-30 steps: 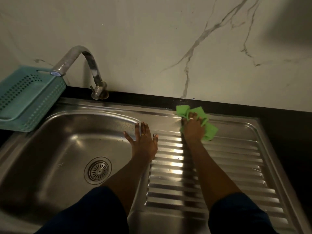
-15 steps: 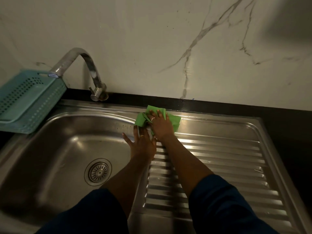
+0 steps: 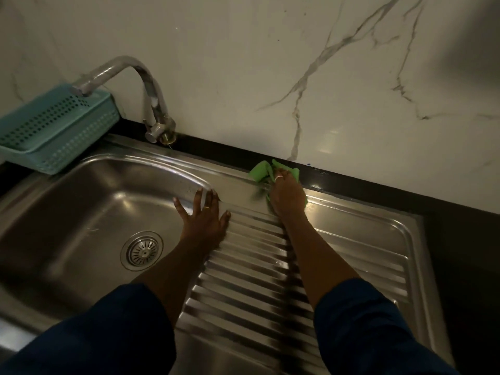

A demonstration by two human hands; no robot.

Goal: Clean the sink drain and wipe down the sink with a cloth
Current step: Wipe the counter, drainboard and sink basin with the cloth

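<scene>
Now: the right hand point(image 3: 288, 196) grasps the bunched green cloth point(image 3: 259, 171) and presses it on the sink's point(image 3: 81, 212) back ledge, at 2 o'clock from the drain point(image 3: 142, 250).
Change: half a second ago the cloth lay nearer the basin corner. It has since swung back to 1 o'clock and reaches the black desk point(image 3: 378, 185) strip.
Left hand: the left hand point(image 3: 205, 217) is released and flat with fingers spread, still braced on the rim between basin and drainboard point(image 3: 351, 239).
Meaning: probably side-to-side strokes along the rear ledge, so the wipe-down is under way.
Left: the drain, at 8 o'clock from the left hand, is untouched by the cloth.
</scene>
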